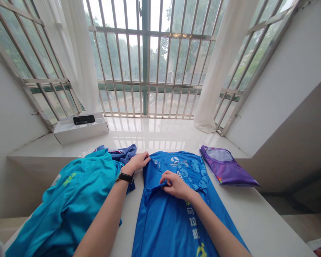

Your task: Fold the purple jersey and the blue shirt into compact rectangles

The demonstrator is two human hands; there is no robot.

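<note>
A blue printed shirt (166, 214) lies spread on the white surface in front of me, with white lettering down its front and a pale cloud pattern near the top. My left hand (137, 161), with a dark watch at the wrist, pinches the shirt's upper left corner. Lower and to the right, my right hand (173, 184) has its fingers closed on a fold of the same shirt. Both hands touch the cloth, and the fold between them is slightly raised.
Left of the shirt lies a heap of teal clothing (82, 192), with a dark blue garment (124, 153) behind it. A folded purple garment in clear plastic (227, 166) is at the right. On the sill (149, 134) stands a white box (81, 134) carrying a black device (83, 120). Curtains hang before a barred window.
</note>
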